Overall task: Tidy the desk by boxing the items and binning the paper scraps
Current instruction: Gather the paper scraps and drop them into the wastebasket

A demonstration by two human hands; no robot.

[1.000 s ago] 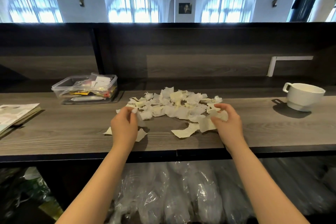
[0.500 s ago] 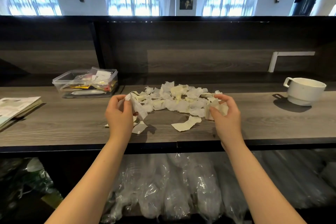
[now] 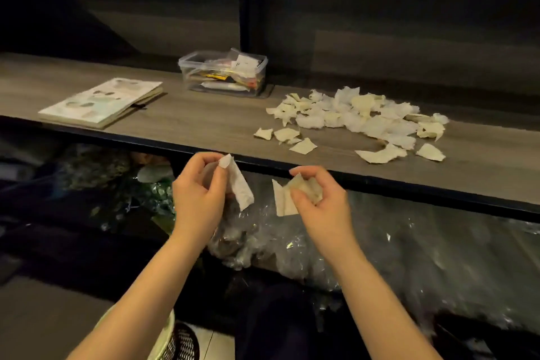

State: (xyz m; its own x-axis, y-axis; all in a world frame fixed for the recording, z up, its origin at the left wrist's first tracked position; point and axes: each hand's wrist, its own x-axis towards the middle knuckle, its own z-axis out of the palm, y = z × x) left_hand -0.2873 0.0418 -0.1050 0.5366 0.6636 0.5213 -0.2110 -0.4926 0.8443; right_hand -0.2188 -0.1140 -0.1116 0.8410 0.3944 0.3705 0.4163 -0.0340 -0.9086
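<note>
A white scrap (image 3: pixel 239 187) hangs pinched in the left hand (image 3: pixel 198 196); a wad (image 3: pixel 282 202) of scraps sits gripped in the right hand (image 3: pixel 318 202). Both hands are below the desk (image 3: pixel 190 123) edge. On the desk, the pile (image 3: pixel 359 117) lies beyond the right hand, the box (image 3: pixel 223 73) beyond the left, a book (image 3: pixel 102 102) farther left

Wooden desk (image 3: pixel 187 123) — scraps (image 3: pixel 359 117), box (image 3: pixel 223 73), booklet (image 3: pixel 102 102)

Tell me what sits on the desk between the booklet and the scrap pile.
Head view: the clear plastic box, set further back than both; otherwise bare desk.
</note>
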